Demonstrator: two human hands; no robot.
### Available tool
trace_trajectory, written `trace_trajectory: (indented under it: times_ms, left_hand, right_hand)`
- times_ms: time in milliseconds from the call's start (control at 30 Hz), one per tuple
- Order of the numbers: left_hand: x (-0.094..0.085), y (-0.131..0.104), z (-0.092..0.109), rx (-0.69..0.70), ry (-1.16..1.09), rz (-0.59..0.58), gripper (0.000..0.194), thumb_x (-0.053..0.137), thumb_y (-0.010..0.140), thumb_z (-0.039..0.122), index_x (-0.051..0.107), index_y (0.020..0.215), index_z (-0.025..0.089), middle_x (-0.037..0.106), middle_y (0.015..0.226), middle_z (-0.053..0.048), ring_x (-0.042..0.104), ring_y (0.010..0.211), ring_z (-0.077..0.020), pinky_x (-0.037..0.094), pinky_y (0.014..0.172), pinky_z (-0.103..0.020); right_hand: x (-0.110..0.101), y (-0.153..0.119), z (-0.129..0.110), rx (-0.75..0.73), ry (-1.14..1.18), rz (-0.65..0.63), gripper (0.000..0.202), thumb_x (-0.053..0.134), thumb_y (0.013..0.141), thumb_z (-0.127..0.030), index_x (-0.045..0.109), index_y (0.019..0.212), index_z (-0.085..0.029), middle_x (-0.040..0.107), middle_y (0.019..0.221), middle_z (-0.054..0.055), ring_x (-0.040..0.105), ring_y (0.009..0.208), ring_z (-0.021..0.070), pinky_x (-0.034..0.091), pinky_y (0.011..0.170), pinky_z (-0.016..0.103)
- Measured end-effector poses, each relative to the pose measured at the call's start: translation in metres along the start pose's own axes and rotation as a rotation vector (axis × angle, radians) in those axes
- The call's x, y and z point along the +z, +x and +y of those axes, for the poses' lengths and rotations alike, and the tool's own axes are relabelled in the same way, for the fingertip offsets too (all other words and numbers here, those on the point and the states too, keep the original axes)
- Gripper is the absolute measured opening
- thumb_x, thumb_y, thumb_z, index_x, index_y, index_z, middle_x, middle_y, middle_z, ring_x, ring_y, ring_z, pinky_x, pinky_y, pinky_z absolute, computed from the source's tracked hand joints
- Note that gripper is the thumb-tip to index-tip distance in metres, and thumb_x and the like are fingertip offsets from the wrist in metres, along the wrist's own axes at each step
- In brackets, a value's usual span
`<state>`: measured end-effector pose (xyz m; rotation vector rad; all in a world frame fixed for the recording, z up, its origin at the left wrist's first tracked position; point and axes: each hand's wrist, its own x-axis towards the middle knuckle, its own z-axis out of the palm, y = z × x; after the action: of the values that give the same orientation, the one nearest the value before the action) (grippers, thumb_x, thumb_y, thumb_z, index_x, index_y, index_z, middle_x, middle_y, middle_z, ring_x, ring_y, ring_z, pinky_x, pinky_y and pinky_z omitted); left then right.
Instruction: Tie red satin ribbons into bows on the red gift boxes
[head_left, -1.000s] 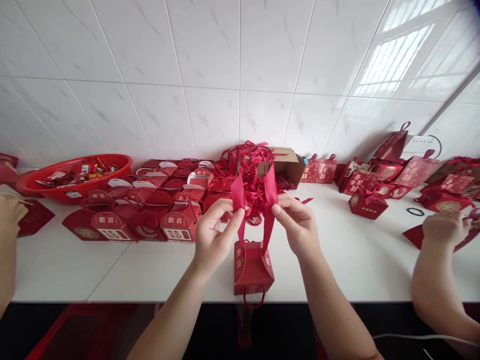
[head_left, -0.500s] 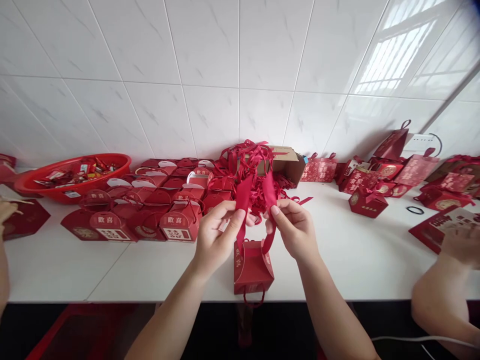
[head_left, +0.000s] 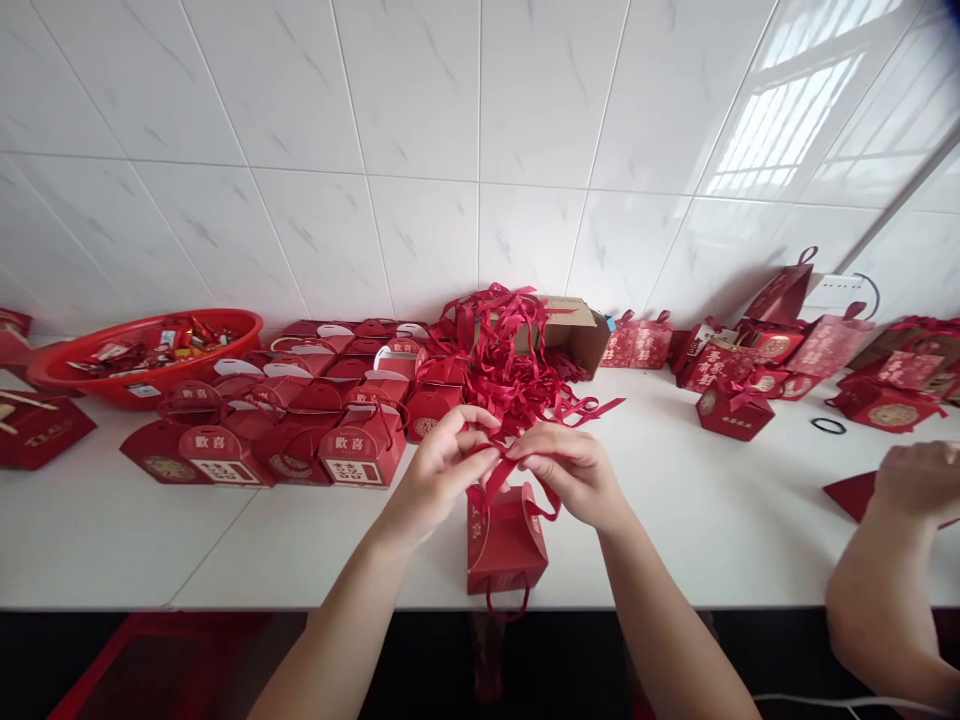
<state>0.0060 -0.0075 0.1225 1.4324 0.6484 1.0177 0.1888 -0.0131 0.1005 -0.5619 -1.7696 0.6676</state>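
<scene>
A red gift box (head_left: pixel 508 545) with a cord handle stands near the table's front edge. Above its top, my left hand (head_left: pixel 446 470) and my right hand (head_left: pixel 566 470) pinch a red satin ribbon (head_left: pixel 495 482) between thumbs and fingers. The ribbon's two strands cross between my fingertips, and a loop of it hangs down at the right over the box. How the strands pass round each other is partly hidden by my fingers. Just behind my hands lies a heap of loose red ribbons (head_left: pixel 517 385).
Rows of red gift boxes (head_left: pixel 360 450) stand to the left, before a red basin (head_left: pixel 251 325) of wrapped sweets. An open cardboard box (head_left: pixel 589 340) sits behind the ribbons. More boxes (head_left: pixel 735 410) are at right, near a black ring (head_left: pixel 828 426) and another person's arm (head_left: pixel 885 560).
My hands have come together and a little lower, so the two ribbon ends held apart before now cross. At right, the other person's hand and red box have shifted; a hand at left has gone.
</scene>
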Motion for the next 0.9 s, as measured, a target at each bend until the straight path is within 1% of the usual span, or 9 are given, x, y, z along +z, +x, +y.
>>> trace_trajectory:
  times_ms: [100,233,300,367,500,633,700,767,900]
  left_hand:
    - [-0.008,0.001,-0.003,-0.039,-0.182,-0.015,0.015,0.058,0.083,0.02,0.055,0.097,0.019,0.05,0.063,0.005,0.051,0.059,-0.0092,0.045,0.061,-0.022]
    - [-0.01,0.002,-0.004,-0.095,-0.276,-0.088,0.014,0.052,0.088,0.028,0.055,0.096,0.018,0.057,0.066,0.0,0.057,0.065,-0.013,0.048,0.067,-0.027]
    - [-0.007,0.002,-0.005,-0.068,-0.194,-0.079,0.019,0.047,0.09,0.032,0.056,0.1,0.018,0.061,0.069,-0.002,0.061,0.069,-0.016,0.049,0.071,-0.03]
    - [-0.006,0.0,-0.007,0.037,0.034,0.064,0.024,0.049,0.09,0.034,0.055,0.106,0.019,0.064,0.073,-0.003,0.063,0.074,-0.0167,0.048,0.074,-0.029]
    - [-0.026,-0.019,-0.027,0.345,0.608,0.547,0.039,0.063,0.08,0.031,0.052,0.116,0.02,0.064,0.079,-0.001,0.062,0.075,-0.0152,0.046,0.075,-0.026]
    - [-0.079,-0.063,-0.072,0.24,0.819,0.766,0.036,0.062,0.08,0.03,0.052,0.113,0.019,0.04,0.055,0.009,0.046,0.053,-0.0097,0.044,0.066,-0.023]
    - [-0.103,-0.084,-0.099,0.094,0.959,0.769,0.026,0.059,0.08,0.032,0.056,0.104,0.02,0.039,0.054,0.009,0.043,0.049,-0.0092,0.042,0.061,-0.022]
    - [-0.115,-0.096,-0.121,0.044,1.018,0.667,0.019,0.057,0.081,0.033,0.058,0.095,0.02,0.04,0.055,0.008,0.046,0.051,-0.0106,0.043,0.061,-0.023]
    - [-0.099,-0.089,-0.134,0.164,1.009,0.611,0.015,0.057,0.081,0.031,0.06,0.091,0.02,0.058,0.086,-0.004,0.058,0.085,-0.0191,0.046,0.082,-0.032]
  right_hand:
    - [-0.006,-0.002,0.007,-0.148,-0.178,-0.073,0.025,0.054,0.088,-0.012,0.07,0.103,-0.025,0.07,0.091,0.006,0.063,0.087,0.0182,0.052,0.076,0.035]
    - [-0.006,-0.002,0.01,-0.264,-0.308,-0.056,0.032,0.05,0.089,-0.008,0.068,0.109,-0.026,0.07,0.094,0.007,0.061,0.091,0.0199,0.051,0.08,0.039]
    - [-0.003,-0.002,0.01,-0.269,-0.321,-0.016,0.033,0.052,0.088,-0.009,0.066,0.113,-0.027,0.07,0.1,0.007,0.062,0.095,0.0203,0.051,0.082,0.039]
    - [-0.002,-0.007,0.01,-0.235,-0.336,0.093,0.033,0.053,0.088,-0.011,0.065,0.115,-0.028,0.069,0.105,0.007,0.062,0.098,0.0206,0.051,0.084,0.039]
    - [-0.014,-0.045,0.017,0.02,-0.393,0.356,0.023,0.053,0.089,-0.018,0.069,0.104,-0.025,0.07,0.091,0.005,0.065,0.084,0.0194,0.052,0.073,0.033]
    - [-0.041,-0.118,0.039,0.465,-0.547,0.515,0.023,0.055,0.087,-0.037,0.071,0.089,-0.021,0.071,0.086,0.006,0.066,0.083,0.023,0.052,0.071,0.033]
    - [-0.049,-0.149,0.053,0.684,-0.597,0.496,0.031,0.056,0.083,-0.046,0.071,0.079,-0.019,0.072,0.079,0.007,0.066,0.077,0.0248,0.053,0.068,0.034]
    - [-0.052,-0.167,0.064,0.807,-0.55,0.344,0.035,0.054,0.083,-0.05,0.071,0.082,-0.02,0.072,0.084,0.007,0.067,0.08,0.0256,0.053,0.069,0.035]
    - [-0.042,-0.153,0.067,0.765,-0.595,0.339,0.043,0.053,0.084,-0.05,0.061,0.115,-0.021,0.06,0.121,0.012,0.056,0.11,0.0279,0.051,0.083,0.039]
